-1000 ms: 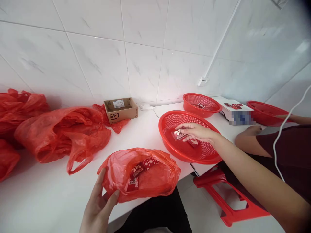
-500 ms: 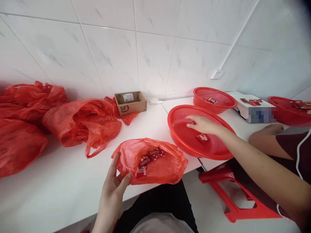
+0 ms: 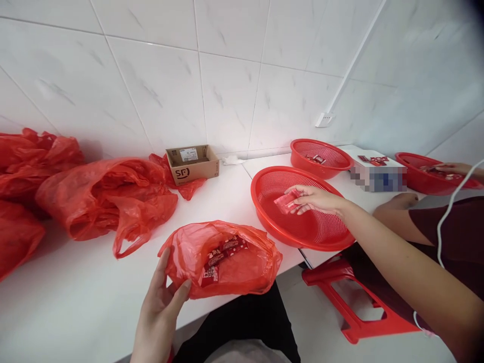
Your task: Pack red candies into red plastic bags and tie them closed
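My left hand (image 3: 161,307) pinches the near left edge of an open red plastic bag (image 3: 245,267) at the front of the white table (image 3: 75,292). Several small red sweet packets (image 3: 221,252) lie inside the bag. My right hand (image 3: 317,199) reaches into a large red mesh basket (image 3: 302,241) and is closed on a small red packet (image 3: 285,201), held just above the basket's floor.
Crumpled red bags (image 3: 106,201) pile at the left, beside a small cardboard box (image 3: 192,164) by the wall. Two more red baskets (image 3: 321,169) (image 3: 416,181) and a white box (image 3: 378,174) stand at the right. Another person's forearm (image 3: 397,201) rests there. A red stool (image 3: 351,302) stands below.
Half a second ago my right hand lay flat in the basket with a packet loose beside it; now it grips a packet. My left hand has stayed on the bag.
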`<action>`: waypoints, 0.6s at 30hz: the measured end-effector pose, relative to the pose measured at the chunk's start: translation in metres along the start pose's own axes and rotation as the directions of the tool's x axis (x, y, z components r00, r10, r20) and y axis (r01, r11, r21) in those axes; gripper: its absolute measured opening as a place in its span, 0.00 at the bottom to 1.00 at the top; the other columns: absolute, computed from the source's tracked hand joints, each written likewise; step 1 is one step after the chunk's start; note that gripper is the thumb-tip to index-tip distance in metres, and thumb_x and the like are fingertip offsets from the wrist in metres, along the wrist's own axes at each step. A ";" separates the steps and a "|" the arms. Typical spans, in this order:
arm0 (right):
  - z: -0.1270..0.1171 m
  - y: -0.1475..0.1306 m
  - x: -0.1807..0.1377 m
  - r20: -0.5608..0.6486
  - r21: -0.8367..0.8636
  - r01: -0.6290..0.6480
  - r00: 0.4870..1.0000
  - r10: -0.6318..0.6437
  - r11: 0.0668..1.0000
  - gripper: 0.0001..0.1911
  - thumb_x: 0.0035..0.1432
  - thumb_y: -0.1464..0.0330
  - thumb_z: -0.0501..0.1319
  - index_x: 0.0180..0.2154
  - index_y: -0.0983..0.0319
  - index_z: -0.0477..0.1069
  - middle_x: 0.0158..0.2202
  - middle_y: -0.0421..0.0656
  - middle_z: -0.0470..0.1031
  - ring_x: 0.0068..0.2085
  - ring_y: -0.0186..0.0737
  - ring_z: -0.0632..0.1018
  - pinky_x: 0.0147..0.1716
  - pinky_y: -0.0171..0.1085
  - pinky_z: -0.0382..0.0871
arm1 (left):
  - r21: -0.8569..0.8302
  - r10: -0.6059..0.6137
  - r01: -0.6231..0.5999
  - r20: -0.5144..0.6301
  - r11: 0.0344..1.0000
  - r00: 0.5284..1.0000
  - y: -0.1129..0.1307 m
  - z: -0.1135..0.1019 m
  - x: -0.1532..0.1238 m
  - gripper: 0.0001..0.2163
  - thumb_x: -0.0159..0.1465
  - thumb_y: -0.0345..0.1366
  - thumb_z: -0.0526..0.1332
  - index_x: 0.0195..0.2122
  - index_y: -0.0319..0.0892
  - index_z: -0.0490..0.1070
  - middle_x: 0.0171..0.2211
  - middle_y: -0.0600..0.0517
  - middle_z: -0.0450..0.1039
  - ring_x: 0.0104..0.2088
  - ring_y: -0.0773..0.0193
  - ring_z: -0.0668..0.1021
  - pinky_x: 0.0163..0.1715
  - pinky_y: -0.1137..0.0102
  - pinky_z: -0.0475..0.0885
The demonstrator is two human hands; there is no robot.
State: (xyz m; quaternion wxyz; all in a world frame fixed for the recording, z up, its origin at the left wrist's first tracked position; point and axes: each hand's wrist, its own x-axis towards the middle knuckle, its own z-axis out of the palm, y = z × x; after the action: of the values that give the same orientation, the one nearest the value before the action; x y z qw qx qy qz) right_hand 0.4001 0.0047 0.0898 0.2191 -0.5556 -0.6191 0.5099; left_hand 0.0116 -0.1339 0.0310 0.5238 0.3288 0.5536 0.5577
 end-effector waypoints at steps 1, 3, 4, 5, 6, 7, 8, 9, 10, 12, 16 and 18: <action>0.008 -0.013 -0.004 0.023 0.122 0.054 0.998 -0.057 0.991 0.18 0.59 0.67 0.61 0.51 0.60 0.64 0.50 0.49 0.73 0.45 0.43 0.79 0.40 0.40 0.76 | 0.000 0.000 0.000 0.000 1.000 1.000 0.000 0.000 0.000 0.37 0.56 0.41 0.68 0.66 0.55 0.55 0.63 0.50 0.63 0.52 0.55 0.75 0.46 0.70 0.73; 0.033 -0.038 -0.012 0.089 0.239 0.096 0.989 -0.120 0.966 0.18 0.60 0.66 0.61 0.52 0.59 0.65 0.50 0.48 0.72 0.43 0.42 0.79 0.38 0.39 0.77 | -0.001 0.000 0.000 0.006 1.000 1.000 0.000 0.001 0.001 0.38 0.55 0.41 0.68 0.66 0.55 0.55 0.62 0.50 0.65 0.50 0.55 0.76 0.45 0.69 0.73; 0.049 -0.049 -0.015 0.129 0.272 0.096 0.982 -0.135 0.957 0.18 0.61 0.66 0.60 0.53 0.59 0.66 0.51 0.48 0.72 0.42 0.41 0.79 0.37 0.39 0.78 | 0.001 0.005 -0.005 0.005 1.000 1.000 0.000 0.002 0.001 0.38 0.55 0.42 0.68 0.66 0.55 0.55 0.61 0.50 0.66 0.50 0.55 0.76 0.45 0.69 0.73; 0.065 -0.058 -0.017 0.162 0.295 0.089 0.977 -0.141 0.951 0.18 0.62 0.66 0.59 0.54 0.58 0.66 0.52 0.48 0.72 0.41 0.40 0.80 0.37 0.39 0.78 | 0.004 0.013 -0.013 0.001 1.000 1.000 0.000 0.003 0.000 0.38 0.54 0.42 0.68 0.66 0.55 0.56 0.61 0.49 0.66 0.50 0.54 0.76 0.44 0.68 0.74; 0.081 -0.065 -0.018 0.184 0.310 0.080 0.973 -0.143 0.947 0.19 0.63 0.66 0.58 0.55 0.57 0.65 0.52 0.48 0.72 0.41 0.40 0.80 0.36 0.38 0.78 | 0.007 0.020 -0.020 -0.005 1.000 1.000 0.000 0.004 0.000 0.39 0.54 0.42 0.68 0.66 0.54 0.56 0.61 0.49 0.66 0.50 0.54 0.76 0.44 0.68 0.74; 0.095 -0.071 -0.017 0.187 0.319 0.075 0.972 -0.140 0.945 0.21 0.64 0.66 0.57 0.58 0.57 0.63 0.53 0.48 0.72 0.41 0.40 0.80 0.37 0.38 0.78 | 0.008 0.025 -0.025 -0.010 1.000 1.000 0.001 0.005 0.000 0.39 0.53 0.41 0.69 0.66 0.53 0.56 0.60 0.48 0.66 0.50 0.54 0.76 0.43 0.68 0.74; 0.106 -0.075 -0.014 0.180 0.322 0.070 0.975 -0.133 0.944 0.22 0.64 0.66 0.56 0.60 0.56 0.60 0.53 0.48 0.72 0.42 0.40 0.80 0.37 0.39 0.78 | 0.005 0.027 -0.027 -0.012 1.000 1.000 0.001 0.006 -0.001 0.39 0.53 0.41 0.68 0.66 0.53 0.55 0.60 0.48 0.67 0.50 0.54 0.76 0.43 0.68 0.74; 0.112 -0.078 -0.010 0.157 0.321 0.070 0.979 -0.127 0.944 0.24 0.65 0.67 0.56 0.61 0.56 0.58 0.53 0.49 0.72 0.43 0.41 0.80 0.38 0.39 0.78 | -0.002 0.028 -0.028 -0.011 1.000 1.000 0.001 0.006 -0.001 0.39 0.54 0.41 0.68 0.66 0.52 0.55 0.59 0.47 0.68 0.49 0.54 0.76 0.43 0.67 0.74; 0.113 -0.079 -0.004 0.122 0.313 0.077 0.985 -0.120 0.947 0.24 0.65 0.67 0.56 0.61 0.57 0.58 0.53 0.50 0.72 0.43 0.41 0.80 0.39 0.39 0.78 | -0.008 0.025 -0.025 -0.006 1.000 1.000 0.001 0.006 -0.001 0.39 0.54 0.41 0.68 0.66 0.52 0.54 0.59 0.47 0.68 0.48 0.54 0.77 0.43 0.67 0.74; 0.100 -0.074 0.010 0.017 0.256 0.116 0.992 -0.124 0.960 0.22 0.65 0.66 0.56 0.59 0.60 0.60 0.53 0.52 0.72 0.44 0.42 0.80 0.40 0.40 0.78 | -0.009 0.020 -0.020 0.006 1.000 1.000 0.000 0.004 -0.001 0.39 0.55 0.41 0.68 0.67 0.53 0.54 0.59 0.48 0.68 0.48 0.55 0.77 0.44 0.67 0.73; 0.039 -0.037 0.042 -0.298 -0.277 0.016 0.949 -0.102 0.961 0.18 0.67 0.64 0.52 0.56 0.59 0.64 0.54 0.51 0.72 0.45 0.43 0.79 0.41 0.39 0.76 | 0.023 0.019 -0.019 0.009 1.000 1.000 -0.003 -0.002 0.001 0.39 0.55 0.41 0.67 0.67 0.54 0.53 0.61 0.49 0.66 0.49 0.55 0.76 0.43 0.68 0.73; 0.010 -0.008 0.053 -0.351 -0.550 -0.183 0.936 -0.027 0.815 0.23 0.65 0.63 0.54 0.60 0.59 0.60 0.57 0.52 0.69 0.48 0.48 0.77 0.44 0.42 0.74 | 0.021 0.020 -0.020 0.005 1.000 1.000 -0.003 -0.003 0.002 0.39 0.55 0.41 0.67 0.67 0.54 0.53 0.61 0.49 0.66 0.49 0.55 0.76 0.42 0.70 0.73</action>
State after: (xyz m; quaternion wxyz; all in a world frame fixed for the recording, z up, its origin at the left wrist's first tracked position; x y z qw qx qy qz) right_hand 0.3729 0.0504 0.0777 0.1244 -0.7009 -0.6722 0.2037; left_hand 0.0092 -0.1334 0.0272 0.5159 0.3413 0.5548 0.5564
